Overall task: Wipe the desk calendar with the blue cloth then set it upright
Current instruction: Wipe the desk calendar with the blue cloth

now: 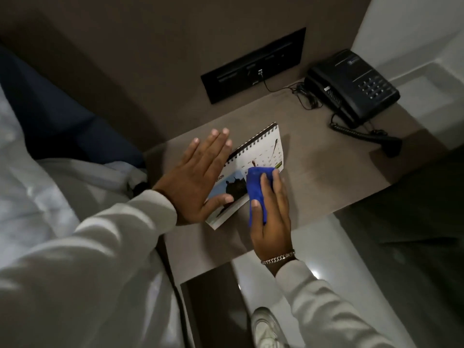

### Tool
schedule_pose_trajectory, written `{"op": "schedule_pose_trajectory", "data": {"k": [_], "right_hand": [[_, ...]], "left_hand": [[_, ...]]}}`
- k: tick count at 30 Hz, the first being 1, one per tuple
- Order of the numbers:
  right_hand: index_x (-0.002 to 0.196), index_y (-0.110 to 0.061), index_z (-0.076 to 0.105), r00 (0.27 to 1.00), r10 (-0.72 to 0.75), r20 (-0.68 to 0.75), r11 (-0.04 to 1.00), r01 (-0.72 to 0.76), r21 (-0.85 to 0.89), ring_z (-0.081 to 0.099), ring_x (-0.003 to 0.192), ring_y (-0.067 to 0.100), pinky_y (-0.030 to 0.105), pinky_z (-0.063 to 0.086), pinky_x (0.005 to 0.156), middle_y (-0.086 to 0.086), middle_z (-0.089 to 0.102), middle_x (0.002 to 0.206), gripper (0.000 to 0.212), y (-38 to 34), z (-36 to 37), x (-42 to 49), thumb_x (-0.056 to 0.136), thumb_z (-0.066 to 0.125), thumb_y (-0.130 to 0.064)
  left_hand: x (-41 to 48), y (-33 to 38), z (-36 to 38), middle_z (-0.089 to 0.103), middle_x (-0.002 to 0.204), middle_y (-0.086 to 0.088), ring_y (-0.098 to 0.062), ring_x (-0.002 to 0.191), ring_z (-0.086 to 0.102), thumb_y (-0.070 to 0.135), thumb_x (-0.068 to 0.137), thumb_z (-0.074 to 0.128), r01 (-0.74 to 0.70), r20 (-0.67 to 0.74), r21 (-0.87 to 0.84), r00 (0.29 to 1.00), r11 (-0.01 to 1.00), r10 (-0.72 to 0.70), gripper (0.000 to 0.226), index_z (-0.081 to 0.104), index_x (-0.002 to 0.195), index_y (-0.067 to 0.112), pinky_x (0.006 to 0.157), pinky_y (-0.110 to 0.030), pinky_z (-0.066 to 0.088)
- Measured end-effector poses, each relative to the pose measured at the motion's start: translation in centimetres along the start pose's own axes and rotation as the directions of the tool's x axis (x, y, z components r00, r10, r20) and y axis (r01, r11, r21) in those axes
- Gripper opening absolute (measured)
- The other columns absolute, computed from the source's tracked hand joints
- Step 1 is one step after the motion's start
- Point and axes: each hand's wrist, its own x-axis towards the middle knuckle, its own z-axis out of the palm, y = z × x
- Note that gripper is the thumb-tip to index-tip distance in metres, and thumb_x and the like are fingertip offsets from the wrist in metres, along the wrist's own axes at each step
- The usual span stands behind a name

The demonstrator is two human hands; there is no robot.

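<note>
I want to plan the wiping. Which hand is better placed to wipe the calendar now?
Right. The right hand already grips the blue cloth on the calendar; the left hand lies flat, steadying it.

- It looks like a hotel bedroom.
- White bed linen (37, 151) lies beyond the left hand (198, 177).
- A corded black telephone (351, 86) and a wall socket panel (253, 65) sit past the right hand (272, 217).

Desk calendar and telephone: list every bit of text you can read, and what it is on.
"2026", partly covered by the left hand: photo page of the desk calendar.
Calendar date grid: too small and blurred to read.
Telephone label and keypad: too blurred to read.
</note>
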Motion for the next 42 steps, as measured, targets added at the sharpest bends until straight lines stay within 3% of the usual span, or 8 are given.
{"op": "schedule_pose_trajectory", "data": {"k": [5,10,15,19,25,31,36,42], "right_hand": [[0.150,-0.020,0.021,0.993,0.035,-0.114,0.999,-0.032,0.029,0.006,0.152,0.027,0.045,0.015,0.123,0.011,0.013,0.163,0.057,0.7,2.3,0.2,0.098,0.043,-0.019],[0.146,-0.008,0.026,0.962,-0.063,-0.267,0.998,0.063,-0.007,0.012,0.149,0.041,0.040,0.011,0.124,0.021,0.017,0.158,0.057,0.3,3.9,2.0,0.095,0.050,-0.006],[0.150,-0.016,0.015,0.968,0.074,-0.240,0.994,-0.089,-0.056,0.005,0.151,0.034,0.044,0.005,0.124,0.012,0.010,0.162,0.058,0.5,7.0,2.1,0.100,0.045,-0.017],[0.150,-0.016,0.021,0.972,0.074,-0.225,0.981,-0.111,-0.161,0.012,0.149,0.031,0.049,0.017,0.121,0.013,0.020,0.160,0.058,0.6,8.6,0.0,0.098,0.038,-0.035],[0.152,-0.025,0.010,0.944,0.103,-0.312,0.993,-0.115,-0.020,0.005,0.152,0.024,0.029,0.000,0.123,0.003,0.008,0.163,0.056,0.8,7.4,3.2,0.102,0.037,-0.027],[0.149,-0.023,0.011,0.961,0.127,-0.245,0.984,-0.153,-0.088,0.011,0.150,0.031,0.051,0.017,0.121,0.006,0.014,0.160,0.058,0.6,8.4,0.4,0.099,0.038,-0.031],[0.151,-0.015,0.019,0.944,0.076,-0.320,0.997,-0.064,0.049,0.010,0.151,0.031,0.042,0.011,0.124,0.012,0.015,0.162,0.056,-0.3,7.4,3.0,0.099,0.041,-0.023],[0.150,-0.016,0.021,0.933,0.162,-0.322,0.987,-0.158,0.038,0.009,0.151,0.026,0.027,0.002,0.123,0.006,0.014,0.161,0.052,0.8,6.4,3.8,0.101,0.034,-0.029]], "left_hand": [[1.6,-1.5,0.2,0.000,0.161,-0.021,-0.033,0.149,0.000,0.077,0.080,0.023,-0.117,0.069,-0.003,0.991,0.993,0.117,0.105,0.000,0.150,0.002,0.118,-0.054,0.016],[1.7,-1.5,0.9,-0.005,0.161,-0.019,-0.030,0.149,-0.004,0.080,0.076,0.029,-0.140,0.065,-0.076,0.987,0.987,0.145,0.111,-0.006,0.149,0.004,0.119,-0.053,0.013],[1.8,-2.0,1.2,-0.010,0.161,-0.013,-0.025,0.149,-0.009,0.080,0.077,0.026,-0.156,0.077,-0.125,0.983,0.980,0.167,0.108,-0.010,0.149,0.009,0.121,-0.048,0.006],[1.8,-1.9,1.0,-0.013,0.160,-0.011,-0.023,0.149,-0.011,0.079,0.079,0.025,-0.170,0.065,-0.152,0.981,0.974,0.182,0.105,-0.013,0.149,0.011,0.121,-0.047,0.005],[1.7,-1.7,0.8,-0.009,0.161,-0.016,-0.025,0.149,-0.010,0.079,0.079,0.020,-0.168,0.058,-0.156,0.982,0.973,0.179,0.107,-0.004,0.150,0.002,0.121,-0.039,-0.004],[1.6,-1.3,0.4,-0.010,0.161,-0.015,-0.025,0.149,-0.009,0.079,0.079,0.016,-0.144,0.074,-0.154,0.985,0.977,0.157,0.105,-0.005,0.150,0.005,0.121,-0.043,-0.001],[1.6,-1.1,0.5,-0.009,0.161,-0.017,-0.026,0.149,-0.009,0.079,0.080,0.014,-0.142,0.086,-0.147,0.984,0.979,0.155,0.105,-0.003,0.150,0.003,0.121,-0.041,-0.002],[1.7,-1.0,0.3,-0.007,0.161,-0.017,-0.028,0.149,-0.007,0.077,0.082,0.017,-0.138,0.097,-0.132,0.984,0.982,0.151,0.103,-0.003,0.150,0.002,0.120,-0.049,0.005]]}}
